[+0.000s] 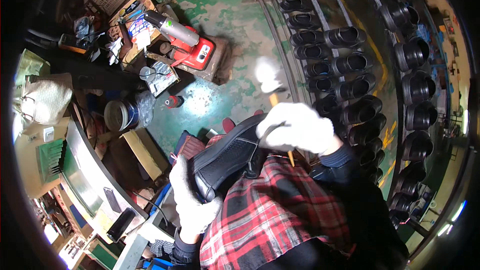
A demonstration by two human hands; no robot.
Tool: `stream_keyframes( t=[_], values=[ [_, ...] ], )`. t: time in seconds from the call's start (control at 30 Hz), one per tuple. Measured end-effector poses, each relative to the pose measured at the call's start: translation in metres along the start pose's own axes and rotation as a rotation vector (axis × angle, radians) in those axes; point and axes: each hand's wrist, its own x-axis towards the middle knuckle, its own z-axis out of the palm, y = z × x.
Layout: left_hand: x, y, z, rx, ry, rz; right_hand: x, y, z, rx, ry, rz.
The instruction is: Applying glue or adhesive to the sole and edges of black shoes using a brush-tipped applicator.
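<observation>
A black leather shoe lies tilted above my lap, its toe pointing up and to the right. My left hand, in a white glove, grips it round the heel. Over the toe end is my right hand, also gloved in white, closed round a wooden-handled brush. The brush's white, overexposed head points away from me, and the handle's thin tip sticks out below the hand. Whether the right hand touches the shoe is hard to tell. A red plaid apron covers my lap.
Racks with rows of black shoes stand on the right. Ahead left are a red machine with a grey cylinder and a cluttered low table. A red bottle, a bucket and a metal-edged bench are at the left.
</observation>
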Motion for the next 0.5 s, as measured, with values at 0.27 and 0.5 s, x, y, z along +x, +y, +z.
stream_keyframes(
  t=[0.27, 0.5],
  values=[
    [0.001, 0.003, 0.008, -0.018, 0.028, 0.002, 0.041, -0.012, 0.081, -0.414, -0.293, -0.507],
    [-0.002, 0.000, 0.017, 0.041, 0.106, -0.055, 0.048, -0.014, 0.066, -0.823, -0.297, 0.004]
  ],
)
